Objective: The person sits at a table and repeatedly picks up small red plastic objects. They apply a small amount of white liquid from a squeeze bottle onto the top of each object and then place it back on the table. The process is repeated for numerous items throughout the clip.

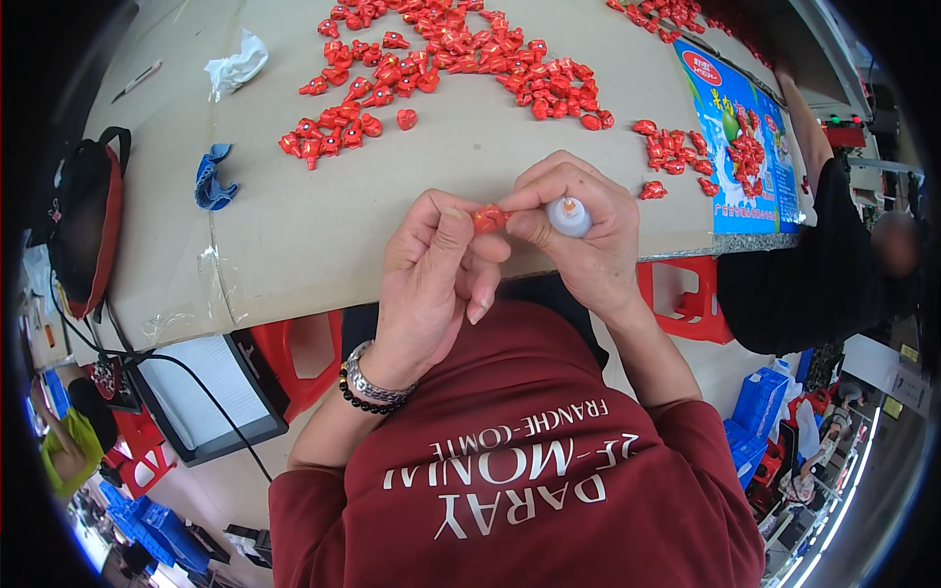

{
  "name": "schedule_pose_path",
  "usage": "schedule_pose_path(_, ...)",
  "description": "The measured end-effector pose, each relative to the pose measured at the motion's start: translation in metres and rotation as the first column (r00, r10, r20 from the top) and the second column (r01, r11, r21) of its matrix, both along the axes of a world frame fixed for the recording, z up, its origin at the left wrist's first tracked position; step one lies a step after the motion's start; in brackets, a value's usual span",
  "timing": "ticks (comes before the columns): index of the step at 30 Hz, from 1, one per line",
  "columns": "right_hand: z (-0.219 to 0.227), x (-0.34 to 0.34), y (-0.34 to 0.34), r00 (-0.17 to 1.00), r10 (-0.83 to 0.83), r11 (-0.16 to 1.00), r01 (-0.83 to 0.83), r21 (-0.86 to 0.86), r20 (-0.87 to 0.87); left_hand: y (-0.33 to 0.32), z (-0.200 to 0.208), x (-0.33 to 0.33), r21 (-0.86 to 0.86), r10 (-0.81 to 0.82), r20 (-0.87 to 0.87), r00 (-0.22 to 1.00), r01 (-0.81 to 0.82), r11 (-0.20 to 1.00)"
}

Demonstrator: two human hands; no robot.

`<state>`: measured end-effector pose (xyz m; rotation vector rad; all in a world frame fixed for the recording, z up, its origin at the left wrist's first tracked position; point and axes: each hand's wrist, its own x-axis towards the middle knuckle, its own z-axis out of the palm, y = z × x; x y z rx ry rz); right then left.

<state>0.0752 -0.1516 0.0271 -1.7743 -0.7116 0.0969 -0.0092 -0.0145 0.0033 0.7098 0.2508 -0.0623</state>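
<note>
Between the fingertips of both hands is a small glossy red piece [487, 219], held just above the near edge of the table. My left hand [428, 274] pinches it with thumb and fingers. My right hand [600, 240] touches it from the other side with thumb and forefinger, while its curled fingers hold a small whitish squeeze bottle [569, 217], its narrow orange-tipped nozzle facing up. Beyond my hands, a spread-out heap of similar red pieces [392, 73] lies on the table; some show dark eye-like dots.
The table [274, 245] has a cardboard-like cover with clear tape. On the left lie a black-and-red bag [90, 225], a blue scrap [213, 178], a crumpled tissue [237, 64] and a pen [137, 80]. A blue printed sheet [730, 201] bearing red pieces lies right, beside a person in black [799, 279].
</note>
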Motion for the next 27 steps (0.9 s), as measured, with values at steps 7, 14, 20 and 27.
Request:
schedule_pose_path(7,-0.005,0.000,-0.002,0.999,-0.013,1.000,0.013,0.012,-0.050,0.001,0.003,0.000,0.189,0.038,0.017,0.999,-0.041,0.981)
schedule_pose_path(14,-0.008,0.001,-0.006,0.997,0.078,0.997,-0.078,0.015,0.026,-0.003,-0.006,-0.002,0.421,0.066,0.194,0.979,-0.144,0.895)
schedule_pose_path(20,-0.011,0.000,-0.008,0.992,0.102,0.993,-0.106,0.050,0.076,-0.003,-0.013,0.001,0.417,0.055,0.251,0.966,-0.159,0.895)
schedule_pose_path(27,-0.013,0.002,-0.006,0.990,0.112,0.992,-0.116,0.039,0.085,-0.004,-0.015,0.001,0.379,0.064,0.222,0.973,-0.146,0.914)
